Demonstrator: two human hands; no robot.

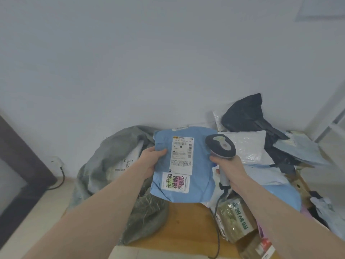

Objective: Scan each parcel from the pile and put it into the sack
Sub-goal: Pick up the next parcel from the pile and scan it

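Wooden bench [183,221] lies nearest, its bare top showing between the two forearms. On its right edge sits a green-printed box [235,219], and a black cable [217,217] runs up past it to the scanner [221,146]. The right hand [231,170] has its grip closed round the scanner's handle, the head tilted toward the blue parcel [183,165]. That parcel is held up above the bench, just beside the scanner, label [182,156] facing up and a colourful sticker [175,182] below it. The left hand [152,159] grips its left edge, thumb on top and fingers curled under. Left of the bench slumps the grey sack [112,165], its mouth open and some white labelled packets visible inside. Farther right, the pile [261,144] spreads against the wall [149,62]: white, pale blue and black bags overlapping one another. A wall socket [56,162] with a plugged lead sits low at left.
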